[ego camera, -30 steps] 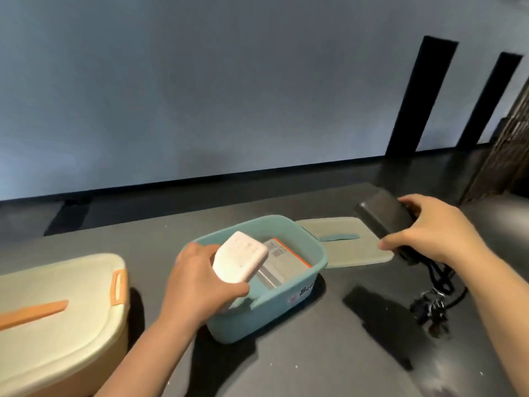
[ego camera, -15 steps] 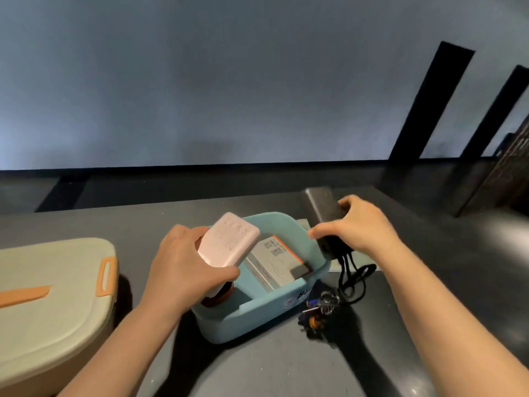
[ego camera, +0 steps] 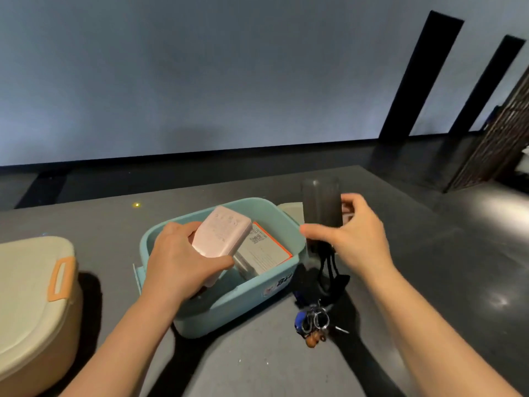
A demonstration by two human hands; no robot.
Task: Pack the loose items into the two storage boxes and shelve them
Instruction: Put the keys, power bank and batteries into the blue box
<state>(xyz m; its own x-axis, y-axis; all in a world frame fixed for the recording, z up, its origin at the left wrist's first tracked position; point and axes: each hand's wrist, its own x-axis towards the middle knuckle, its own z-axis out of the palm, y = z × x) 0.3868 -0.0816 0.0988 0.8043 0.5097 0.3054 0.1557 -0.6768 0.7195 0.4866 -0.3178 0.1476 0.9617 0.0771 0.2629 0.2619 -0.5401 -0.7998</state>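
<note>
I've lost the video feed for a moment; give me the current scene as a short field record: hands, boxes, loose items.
left hand: grips pink device over the teal box
right hand: holds dark device upright beside the box, black strap and keys hanging from it
teal box: open, holds white carton
teal box lid: on table behind the box
beige box: lid on, left

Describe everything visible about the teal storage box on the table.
The teal storage box is a rounded plastic bin, open, with no lid on it, sitting upright on the dark table. A small printed sticker marks its front wall. Inside, a grey carton with an orange edge leans at a tilt. The left hand lowers a pale pink device into it. A key bunch lies just beside its right corner.
</note>
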